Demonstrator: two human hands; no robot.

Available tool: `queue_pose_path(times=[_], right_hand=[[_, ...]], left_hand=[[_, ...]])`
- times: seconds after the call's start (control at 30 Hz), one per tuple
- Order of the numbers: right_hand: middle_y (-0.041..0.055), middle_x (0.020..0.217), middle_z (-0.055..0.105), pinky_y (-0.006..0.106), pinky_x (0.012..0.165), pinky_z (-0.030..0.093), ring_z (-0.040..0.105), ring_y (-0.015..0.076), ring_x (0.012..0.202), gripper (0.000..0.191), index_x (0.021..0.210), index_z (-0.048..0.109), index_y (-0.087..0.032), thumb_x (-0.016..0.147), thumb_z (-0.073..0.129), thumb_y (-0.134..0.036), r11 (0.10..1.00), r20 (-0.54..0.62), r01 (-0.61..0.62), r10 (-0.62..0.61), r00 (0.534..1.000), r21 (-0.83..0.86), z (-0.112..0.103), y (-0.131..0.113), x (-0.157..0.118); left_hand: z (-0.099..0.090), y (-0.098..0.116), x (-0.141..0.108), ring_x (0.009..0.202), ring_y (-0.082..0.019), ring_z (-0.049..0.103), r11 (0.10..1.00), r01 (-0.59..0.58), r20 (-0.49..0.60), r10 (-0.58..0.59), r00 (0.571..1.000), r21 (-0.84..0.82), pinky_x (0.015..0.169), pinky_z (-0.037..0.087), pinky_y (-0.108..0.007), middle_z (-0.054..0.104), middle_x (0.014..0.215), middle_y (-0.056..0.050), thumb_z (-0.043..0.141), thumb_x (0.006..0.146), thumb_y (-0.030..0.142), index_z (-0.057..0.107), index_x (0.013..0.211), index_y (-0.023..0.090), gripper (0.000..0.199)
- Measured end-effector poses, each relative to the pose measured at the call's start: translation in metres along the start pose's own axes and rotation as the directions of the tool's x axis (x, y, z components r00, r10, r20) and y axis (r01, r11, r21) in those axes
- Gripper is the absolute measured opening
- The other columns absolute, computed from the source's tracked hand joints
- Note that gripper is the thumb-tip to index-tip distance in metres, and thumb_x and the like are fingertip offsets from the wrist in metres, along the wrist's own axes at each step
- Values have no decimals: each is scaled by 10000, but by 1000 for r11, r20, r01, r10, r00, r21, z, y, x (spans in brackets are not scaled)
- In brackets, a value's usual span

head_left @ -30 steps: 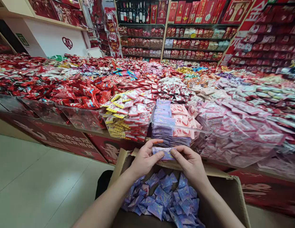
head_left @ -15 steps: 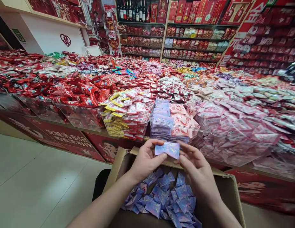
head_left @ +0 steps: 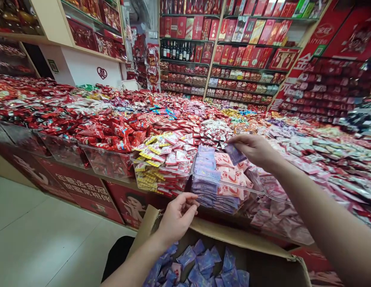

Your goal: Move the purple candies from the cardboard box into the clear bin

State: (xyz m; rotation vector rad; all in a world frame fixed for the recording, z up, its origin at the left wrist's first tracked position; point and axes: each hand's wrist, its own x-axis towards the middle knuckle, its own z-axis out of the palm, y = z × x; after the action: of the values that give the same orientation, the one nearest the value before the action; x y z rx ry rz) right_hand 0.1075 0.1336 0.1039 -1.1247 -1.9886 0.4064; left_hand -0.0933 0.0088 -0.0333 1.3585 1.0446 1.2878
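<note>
A small purple candy packet (head_left: 234, 154) is pinched in the fingers of my right hand (head_left: 251, 147), tilted above the back right part of a clear bin (head_left: 200, 179). Stacked purple packets (head_left: 205, 167) fill the left side of that bin, and pink packets (head_left: 229, 171) lie on its right. My left hand (head_left: 178, 219) is at the bin's front left corner, over the box edge, fingers loosely curled and thumb apart from them, with nothing visible inside. Below, a cardboard box (head_left: 215, 231) has many loose purple packets (head_left: 205, 261) in it.
Yellow-and-white packets (head_left: 161, 151) fill the bin to the left, and red packets (head_left: 113, 131) lie further left. Pale pink packets (head_left: 272, 215) stand in a bin under my right forearm. Shelves with bottles and boxes (head_left: 185, 52) rise at the back.
My right hand has carried the purple packet up and forward from between both hands to over the bin. My left hand has let go of it. The view has tilted upward.
</note>
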Motion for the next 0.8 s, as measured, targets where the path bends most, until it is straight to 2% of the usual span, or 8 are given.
queue_pose_path(times=[0.07, 0.17, 0.3, 0.37, 0.57, 0.67, 0.77, 0.8], right_hand=[[0, 648, 621, 240, 522, 389, 514, 109, 554, 180, 722, 649, -191, 724, 472, -157, 998, 209, 26, -14, 978, -54, 13, 0, 22], [-8, 661, 615, 219, 519, 375, 511, 106, 576, 186, 740, 640, -204, 662, 512, -93, 988, 416, 106, -49, 908, -116, 39, -8, 40], [-35, 564, 548, 196, 446, 332, 456, 87, 494, 253, 849, 601, -181, 620, 553, -85, 978, 572, 131, -16, 820, -161, 66, -15, 44], [-29, 590, 559, 199, 462, 353, 477, 92, 515, 261, 886, 584, -165, 633, 559, -105, 984, 593, 115, -10, 805, -139, 72, -13, 42], [26, 715, 627, 243, 579, 424, 552, 129, 629, 135, 804, 604, -155, 684, 559, -194, 978, 486, 115, -17, 874, -172, 76, 0, 34], [49, 822, 635, 277, 665, 433, 563, 149, 728, 184, 864, 601, -162, 688, 564, -203, 974, 305, 141, -82, 949, -179, 68, -5, 26], [55, 824, 623, 267, 673, 435, 554, 141, 741, 180, 870, 589, -154, 728, 538, -253, 994, 18, 93, -93, 996, -57, 44, -29, -6], [43, 766, 617, 246, 633, 438, 551, 128, 692, 173, 836, 588, -152, 748, 516, -283, 999, -4, 51, -51, 999, 20, 34, -39, -24]], left_hand=[[0, -2, -2, 710, -131, 564, 998, -12, 10, 11, 1000, 67, 676, 469, -259, 593, 796, -38, 504, 759, 250, 539, 940, 168, 202], [-2, -1, -5, 688, -133, 567, 992, -31, 33, 27, 999, 121, 656, 468, -250, 603, 776, -43, 501, 765, 256, 548, 934, 169, 196], [-5, -2, -6, 663, -132, 576, 989, -53, 34, 49, 998, 135, 633, 466, -241, 606, 755, -42, 490, 777, 264, 544, 929, 167, 188], [-6, -3, -7, 659, -132, 575, 981, -78, 41, 71, 997, 177, 629, 462, -238, 607, 745, -41, 489, 779, 256, 555, 918, 169, 177], [-5, -8, -5, 651, -122, 569, 938, -186, 58, 176, 983, 292, 615, 457, -224, 595, 748, -41, 474, 784, 213, 567, 876, 165, 139], [-9, -5, -4, 677, -128, 559, 871, -298, 113, 276, 955, 390, 615, 448, -225, 595, 740, -44, 474, 773, 171, 577, 843, 166, 125], [-15, -5, -8, 658, -122, 556, 781, -468, 198, 424, 884, 414, 597, 439, -222, 602, 715, -43, 481, 745, 105, 566, 840, 173, 144], [-16, -6, -11, 636, -121, 554, 736, -543, 217, 499, 839, 404, 585, 435, -224, 604, 696, -41, 485, 729, 88, 556, 847, 176, 164]])
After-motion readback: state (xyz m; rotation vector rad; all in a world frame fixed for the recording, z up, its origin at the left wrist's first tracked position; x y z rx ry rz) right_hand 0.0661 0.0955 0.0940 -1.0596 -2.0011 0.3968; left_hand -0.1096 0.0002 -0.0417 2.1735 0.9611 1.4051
